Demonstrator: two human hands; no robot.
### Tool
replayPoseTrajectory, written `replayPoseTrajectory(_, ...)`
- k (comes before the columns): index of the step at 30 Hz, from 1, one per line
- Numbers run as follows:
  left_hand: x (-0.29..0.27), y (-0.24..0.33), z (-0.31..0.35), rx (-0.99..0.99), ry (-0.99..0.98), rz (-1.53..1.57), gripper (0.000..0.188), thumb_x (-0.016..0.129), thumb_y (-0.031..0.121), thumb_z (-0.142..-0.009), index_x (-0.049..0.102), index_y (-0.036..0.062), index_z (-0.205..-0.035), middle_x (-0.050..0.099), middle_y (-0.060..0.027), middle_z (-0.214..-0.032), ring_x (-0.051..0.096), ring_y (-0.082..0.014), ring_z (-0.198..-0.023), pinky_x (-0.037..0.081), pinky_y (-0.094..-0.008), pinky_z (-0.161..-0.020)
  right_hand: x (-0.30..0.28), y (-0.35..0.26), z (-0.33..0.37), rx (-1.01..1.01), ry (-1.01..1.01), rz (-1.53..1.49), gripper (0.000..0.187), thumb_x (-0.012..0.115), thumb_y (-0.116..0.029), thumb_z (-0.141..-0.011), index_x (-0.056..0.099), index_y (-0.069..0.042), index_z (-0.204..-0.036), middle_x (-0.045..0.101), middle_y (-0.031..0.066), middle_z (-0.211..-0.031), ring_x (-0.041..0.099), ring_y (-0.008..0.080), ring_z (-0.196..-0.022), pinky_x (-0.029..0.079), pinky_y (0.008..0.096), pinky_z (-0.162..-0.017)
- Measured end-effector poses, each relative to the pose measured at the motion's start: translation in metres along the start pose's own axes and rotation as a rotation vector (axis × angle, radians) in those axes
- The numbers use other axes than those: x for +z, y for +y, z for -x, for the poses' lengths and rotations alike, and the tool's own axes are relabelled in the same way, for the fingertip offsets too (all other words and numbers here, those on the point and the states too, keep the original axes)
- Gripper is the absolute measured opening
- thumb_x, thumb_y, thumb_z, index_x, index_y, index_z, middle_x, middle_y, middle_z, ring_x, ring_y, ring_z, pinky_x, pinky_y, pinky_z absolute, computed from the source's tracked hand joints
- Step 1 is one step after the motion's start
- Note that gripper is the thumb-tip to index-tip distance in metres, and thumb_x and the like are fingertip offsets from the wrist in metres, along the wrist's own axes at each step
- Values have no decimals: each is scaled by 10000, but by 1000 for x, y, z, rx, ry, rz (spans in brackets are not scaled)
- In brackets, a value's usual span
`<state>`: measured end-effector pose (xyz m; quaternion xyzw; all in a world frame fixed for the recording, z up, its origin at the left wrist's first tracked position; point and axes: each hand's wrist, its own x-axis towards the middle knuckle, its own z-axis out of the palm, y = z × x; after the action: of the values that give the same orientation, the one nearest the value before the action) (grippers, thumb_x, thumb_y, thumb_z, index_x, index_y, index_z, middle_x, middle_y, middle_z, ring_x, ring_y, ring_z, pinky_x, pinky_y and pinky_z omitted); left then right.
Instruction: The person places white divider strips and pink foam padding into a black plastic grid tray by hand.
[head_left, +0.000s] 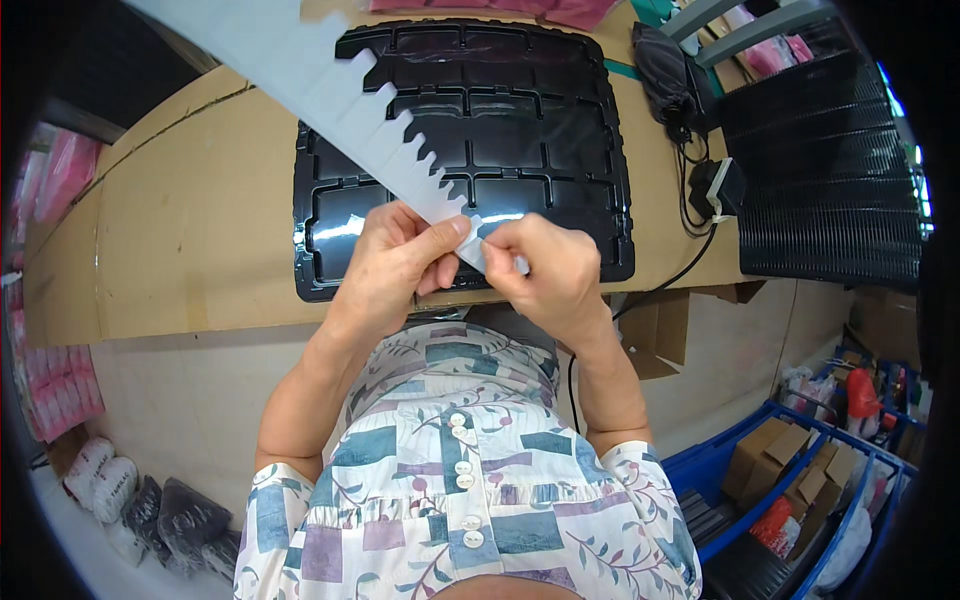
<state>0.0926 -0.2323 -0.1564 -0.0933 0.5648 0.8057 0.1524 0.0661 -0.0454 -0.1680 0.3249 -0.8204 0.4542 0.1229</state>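
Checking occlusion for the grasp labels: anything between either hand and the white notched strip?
Nothing visible. Both hands already pinch the near end of the strip: left hand with thumb on top, right hand with fingertips at its tip. The rest of the strip runs up and left, free above the black tray.

white notched strip (340,85), slanting up-left, pinched at its lower end

A cardboard-covered worktable (180,230) fills the room's centre, a stack of black ribbed trays (830,180) at its right end. Blue crates (790,480) of cardboard boxes stand on the floor below; pink packages (60,390) line the left.
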Motion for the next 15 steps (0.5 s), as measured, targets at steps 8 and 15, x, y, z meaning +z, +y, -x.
replayPoseTrajectory(8,3,-30,13,-143,-161,405,185,671,172,-957,660,0,-890,633,-60,-726,477,-61,-518,316,-207,-438,-13,3,16,-376,-34,209,226,716,62,-652,599,-63,-798,486,34,-599,517,193,-465,397,294,-429)
replayPoseTrajectory(15,6,-38,5,916,48,-523,148,661,153,-960,681,6,-966,663,-44,-835,540,-83,-643,433,-214,-595,-16,0,12,-215,-15,-16,211,707,65,-673,620,-44,-832,533,37,-611,536,175,-472,420,283,-438)
